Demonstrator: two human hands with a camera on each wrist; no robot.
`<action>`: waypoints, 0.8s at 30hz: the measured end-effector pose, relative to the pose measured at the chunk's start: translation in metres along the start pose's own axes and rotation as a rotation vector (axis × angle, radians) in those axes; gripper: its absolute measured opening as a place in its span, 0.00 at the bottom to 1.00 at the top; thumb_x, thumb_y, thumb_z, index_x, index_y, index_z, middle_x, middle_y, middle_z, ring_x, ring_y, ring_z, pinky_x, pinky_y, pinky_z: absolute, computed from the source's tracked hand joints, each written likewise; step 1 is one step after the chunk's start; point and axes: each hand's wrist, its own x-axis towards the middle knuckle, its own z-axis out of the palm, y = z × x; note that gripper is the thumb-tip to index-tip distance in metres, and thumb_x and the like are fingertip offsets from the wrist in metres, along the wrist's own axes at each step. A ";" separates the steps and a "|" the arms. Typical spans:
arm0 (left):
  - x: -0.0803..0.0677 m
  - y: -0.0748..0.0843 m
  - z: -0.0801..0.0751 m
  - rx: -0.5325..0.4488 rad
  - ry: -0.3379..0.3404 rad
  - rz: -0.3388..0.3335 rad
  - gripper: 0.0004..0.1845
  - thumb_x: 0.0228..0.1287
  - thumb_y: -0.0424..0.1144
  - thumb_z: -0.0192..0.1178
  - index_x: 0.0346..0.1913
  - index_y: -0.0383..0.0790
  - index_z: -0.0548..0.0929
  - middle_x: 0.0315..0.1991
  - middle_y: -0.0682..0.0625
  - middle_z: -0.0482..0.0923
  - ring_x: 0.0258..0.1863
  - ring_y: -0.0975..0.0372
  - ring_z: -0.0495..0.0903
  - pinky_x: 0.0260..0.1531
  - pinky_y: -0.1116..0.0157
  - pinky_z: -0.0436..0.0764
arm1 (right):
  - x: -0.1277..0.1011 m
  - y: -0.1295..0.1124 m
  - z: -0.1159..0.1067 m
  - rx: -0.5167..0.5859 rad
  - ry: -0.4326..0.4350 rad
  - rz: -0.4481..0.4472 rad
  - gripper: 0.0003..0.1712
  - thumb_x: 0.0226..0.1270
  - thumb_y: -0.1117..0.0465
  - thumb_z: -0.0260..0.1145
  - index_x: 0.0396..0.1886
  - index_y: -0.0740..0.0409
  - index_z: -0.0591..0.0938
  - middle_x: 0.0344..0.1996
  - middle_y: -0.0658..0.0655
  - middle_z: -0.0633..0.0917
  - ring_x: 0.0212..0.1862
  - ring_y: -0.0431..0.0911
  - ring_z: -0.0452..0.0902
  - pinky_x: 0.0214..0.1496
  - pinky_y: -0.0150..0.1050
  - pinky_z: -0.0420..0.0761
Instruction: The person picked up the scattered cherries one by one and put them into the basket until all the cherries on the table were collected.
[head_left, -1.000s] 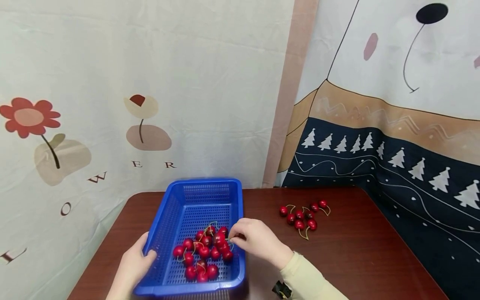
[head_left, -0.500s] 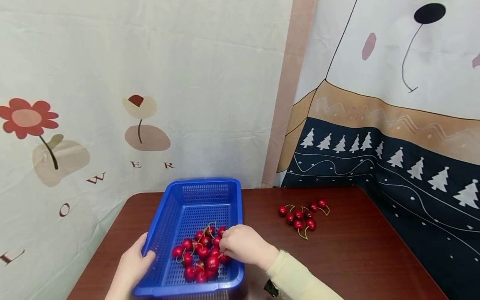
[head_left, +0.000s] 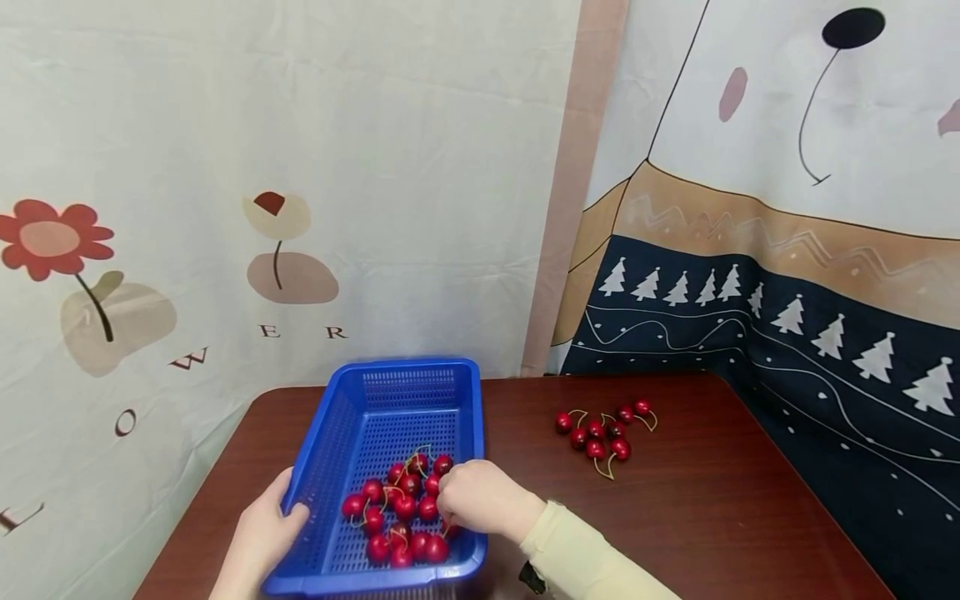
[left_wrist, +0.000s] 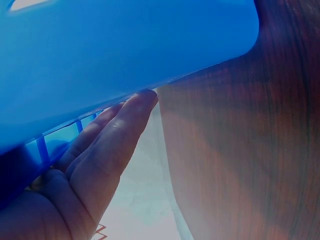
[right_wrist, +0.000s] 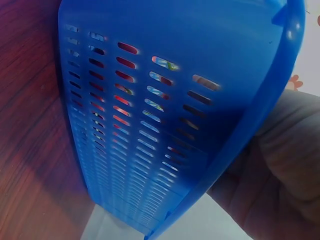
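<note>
A blue plastic basket [head_left: 375,425] with slotted walls stands on the table, and several red cherries [head_left: 403,507] with green stems lie in its near half. My left hand [head_left: 262,527] grips the basket's left rim, thumb inside, and in the left wrist view its fingers [left_wrist: 117,137] lie against the outer side. Reaching over the right rim, my right hand [head_left: 480,500] is low in the basket with fingers curled. A cherry [head_left: 437,548] lies just below it, its stem running up to the fingers. The right fingertips are hidden in the head view.
Right of the basket, a loose group of several cherries [head_left: 596,450] with stems lies on the dark wooden table [head_left: 675,517]. A printed cloth [head_left: 420,208] hangs behind the table's back edge. The basket's right wall stands between the right wrist camera and the cherries inside.
My right hand has carried a cherry by its stem from the basket's right side toward the near end and lowered it beside others. The left hand keeps its grip on the rim.
</note>
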 end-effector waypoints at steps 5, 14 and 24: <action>0.000 0.000 0.000 -0.007 -0.004 -0.002 0.32 0.65 0.34 0.53 0.72 0.33 0.61 0.57 0.27 0.75 0.48 0.41 0.80 0.45 0.40 0.78 | 0.000 0.000 0.001 0.042 -0.041 0.021 0.06 0.58 0.55 0.75 0.24 0.36 0.90 0.24 0.37 0.85 0.24 0.29 0.73 0.30 0.20 0.71; 0.001 -0.001 0.000 0.004 -0.005 0.001 0.32 0.64 0.34 0.53 0.72 0.32 0.61 0.56 0.27 0.75 0.47 0.41 0.80 0.44 0.41 0.78 | -0.007 0.011 -0.004 0.133 0.002 -0.002 0.04 0.60 0.52 0.74 0.35 0.39 0.90 0.31 0.36 0.87 0.37 0.31 0.79 0.42 0.22 0.74; 0.002 -0.003 0.000 0.008 0.002 0.020 0.32 0.64 0.34 0.53 0.71 0.32 0.61 0.56 0.27 0.75 0.47 0.41 0.80 0.44 0.41 0.78 | -0.035 0.031 -0.029 0.220 0.154 0.041 0.10 0.63 0.52 0.72 0.44 0.44 0.88 0.38 0.40 0.87 0.42 0.33 0.80 0.49 0.25 0.75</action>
